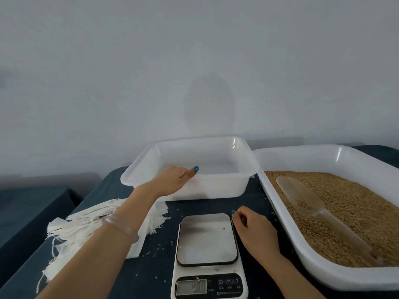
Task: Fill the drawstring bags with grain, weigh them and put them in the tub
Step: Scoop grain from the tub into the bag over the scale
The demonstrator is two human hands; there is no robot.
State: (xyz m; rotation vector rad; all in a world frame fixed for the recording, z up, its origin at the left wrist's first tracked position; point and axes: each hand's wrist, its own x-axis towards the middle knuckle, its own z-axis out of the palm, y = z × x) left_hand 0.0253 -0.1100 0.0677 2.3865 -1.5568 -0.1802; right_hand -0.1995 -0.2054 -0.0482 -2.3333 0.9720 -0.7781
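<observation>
LEFT: you are seemingly gripping the tub (216,187) rim with your left hand (172,180), positioning it for bags; RIGHT: your right hand (254,229) is idling slack, empty, beside the scale (207,238)

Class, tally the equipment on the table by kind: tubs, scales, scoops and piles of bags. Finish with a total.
Tubs: 2 (empty tub, grain tub)
Scale: 1
Scoop: 1
Bag pile: 1
Total: 5
</observation>
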